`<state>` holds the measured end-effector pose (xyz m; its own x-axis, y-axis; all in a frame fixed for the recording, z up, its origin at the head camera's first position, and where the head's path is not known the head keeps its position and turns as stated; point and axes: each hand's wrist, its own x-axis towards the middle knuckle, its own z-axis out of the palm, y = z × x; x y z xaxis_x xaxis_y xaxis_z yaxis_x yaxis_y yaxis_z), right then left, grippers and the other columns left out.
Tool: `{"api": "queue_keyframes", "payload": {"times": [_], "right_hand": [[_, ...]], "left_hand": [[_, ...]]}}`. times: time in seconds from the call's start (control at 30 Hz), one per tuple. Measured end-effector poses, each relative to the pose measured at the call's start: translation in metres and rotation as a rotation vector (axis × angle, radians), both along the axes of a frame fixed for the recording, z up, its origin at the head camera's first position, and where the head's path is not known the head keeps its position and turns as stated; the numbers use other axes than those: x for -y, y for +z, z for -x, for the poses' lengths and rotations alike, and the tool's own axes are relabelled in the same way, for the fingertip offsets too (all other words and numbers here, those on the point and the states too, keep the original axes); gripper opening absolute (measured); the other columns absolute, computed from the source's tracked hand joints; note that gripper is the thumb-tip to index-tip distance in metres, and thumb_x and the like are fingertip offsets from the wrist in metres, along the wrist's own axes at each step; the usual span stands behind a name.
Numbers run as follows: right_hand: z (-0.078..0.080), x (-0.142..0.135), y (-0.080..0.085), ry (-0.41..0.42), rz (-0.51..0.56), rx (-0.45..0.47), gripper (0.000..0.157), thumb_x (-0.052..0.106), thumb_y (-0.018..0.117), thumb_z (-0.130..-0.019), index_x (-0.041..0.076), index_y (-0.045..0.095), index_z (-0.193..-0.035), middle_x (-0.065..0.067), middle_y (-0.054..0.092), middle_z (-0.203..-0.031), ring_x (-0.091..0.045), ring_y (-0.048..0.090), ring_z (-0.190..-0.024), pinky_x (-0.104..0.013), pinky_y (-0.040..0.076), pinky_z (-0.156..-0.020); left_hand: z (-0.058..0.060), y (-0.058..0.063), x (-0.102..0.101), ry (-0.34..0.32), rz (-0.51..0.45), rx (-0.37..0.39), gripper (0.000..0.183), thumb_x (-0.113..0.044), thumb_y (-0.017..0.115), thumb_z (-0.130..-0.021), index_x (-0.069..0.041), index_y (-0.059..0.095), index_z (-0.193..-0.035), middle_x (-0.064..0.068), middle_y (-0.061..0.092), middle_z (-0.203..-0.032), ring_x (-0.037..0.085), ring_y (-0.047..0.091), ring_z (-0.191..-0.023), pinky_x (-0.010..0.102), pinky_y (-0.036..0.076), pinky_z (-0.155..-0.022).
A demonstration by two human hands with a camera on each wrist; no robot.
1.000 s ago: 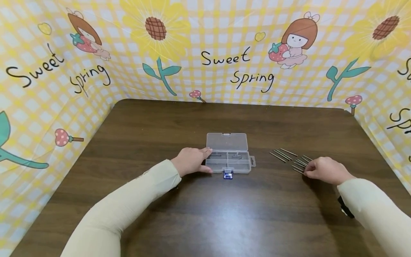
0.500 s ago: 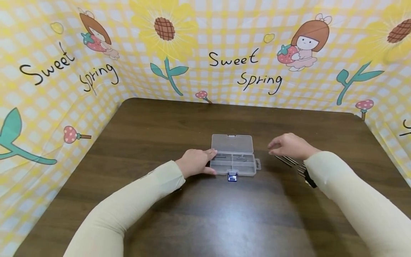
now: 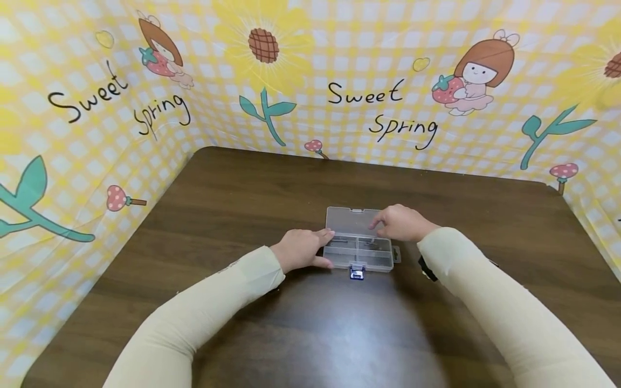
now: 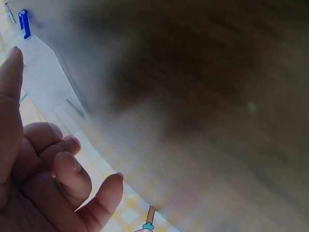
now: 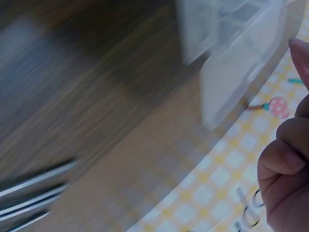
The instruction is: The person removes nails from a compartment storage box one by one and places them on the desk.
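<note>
A clear plastic compartment box (image 3: 340, 260) lies on the table with its lid (image 3: 345, 220) folded back and a blue latch (image 3: 357, 273) at the front. Thin metal pieces (image 3: 371, 243) lie in its back compartments. My left hand (image 3: 297, 250) rests at the box's left side, fingers and thumb spread along it. Over the back right part of the box hovers my right hand (image 3: 406, 222), index finger and thumb bent toward the lid's edge. Whether a piece is between those fingertips is not visible. Several thin metal rods (image 5: 36, 182) lie on the table in the right wrist view.
The brown wooden table (image 3: 252, 194) is bounded at the back and sides by a yellow checked cloth (image 3: 291, 129). My right forearm (image 3: 466, 264) covers most of the loose rods in the head view. A hanging tab (image 3: 397, 254) juts from the box's right side.
My right hand has moved left from the loose rods to above the box. My left hand stays at the box's left side. The head view has shifted slightly.
</note>
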<state>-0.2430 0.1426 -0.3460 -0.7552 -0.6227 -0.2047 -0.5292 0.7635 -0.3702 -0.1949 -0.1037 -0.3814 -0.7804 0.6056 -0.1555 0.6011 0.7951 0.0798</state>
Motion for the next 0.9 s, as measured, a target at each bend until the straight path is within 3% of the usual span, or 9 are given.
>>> {"api": "queue_keyframes", "payload": {"times": [0.13, 0.2, 0.37, 0.57, 0.9], "right_hand": [[-0.001, 0.022, 0.001, 0.077, -0.052, -0.023, 0.023, 0.008, 0.060, -0.087, 0.006, 0.075, -0.104, -0.009, 0.070, -0.109, -0.026, 0.064, -0.103, -0.043, 0.050, -0.085], [-0.002, 0.033, 0.002, 0.112, -0.087, -0.027, 0.024, 0.009, 0.060, -0.087, 0.007, 0.075, -0.106, -0.008, 0.070, -0.110, -0.025, 0.063, -0.106, -0.043, 0.049, -0.087], [-0.005, 0.052, 0.001, 0.201, -0.204, -0.068, 0.026, 0.008, 0.060, -0.088, 0.011, 0.074, -0.109, -0.005, 0.071, -0.103, -0.022, 0.066, -0.095, -0.038, 0.052, -0.078], [-0.007, 0.058, -0.003, 0.223, -0.254, -0.087, 0.017, 0.006, 0.056, -0.090, 0.013, 0.071, -0.086, 0.000, 0.064, -0.076, -0.016, 0.057, -0.066, -0.036, 0.048, -0.057], [-0.011, 0.057, -0.009, 0.188, -0.279, -0.126, 0.015, 0.009, 0.059, -0.088, 0.015, 0.071, -0.082, -0.003, 0.067, -0.081, -0.020, 0.062, -0.072, -0.044, 0.051, -0.060]], "left_hand": [[0.001, 0.000, -0.002, 0.004, 0.001, -0.028, 0.078, -0.057, 0.065, -0.080, -0.010, 0.050, -0.141, 0.006, 0.050, -0.141, 0.024, 0.064, -0.106, 0.038, 0.054, -0.065], [0.002, 0.000, -0.002, 0.004, 0.008, -0.045, 0.078, -0.058, 0.065, -0.080, -0.010, 0.051, -0.140, 0.005, 0.051, -0.140, 0.024, 0.065, -0.103, 0.037, 0.053, -0.061], [0.002, 0.000, -0.002, -0.007, 0.014, -0.048, 0.079, -0.058, 0.065, -0.080, -0.009, 0.050, -0.141, 0.005, 0.050, -0.140, 0.025, 0.065, -0.102, 0.037, 0.052, -0.058], [0.002, 0.000, -0.002, -0.012, -0.005, -0.045, 0.079, -0.057, 0.065, -0.081, -0.008, 0.050, -0.141, 0.006, 0.050, -0.140, 0.024, 0.063, -0.107, 0.038, 0.053, -0.062], [0.001, -0.002, -0.002, -0.010, -0.007, -0.029, 0.079, -0.056, 0.065, -0.081, -0.008, 0.049, -0.141, 0.006, 0.050, -0.141, 0.025, 0.064, -0.106, 0.037, 0.052, -0.059]]}}
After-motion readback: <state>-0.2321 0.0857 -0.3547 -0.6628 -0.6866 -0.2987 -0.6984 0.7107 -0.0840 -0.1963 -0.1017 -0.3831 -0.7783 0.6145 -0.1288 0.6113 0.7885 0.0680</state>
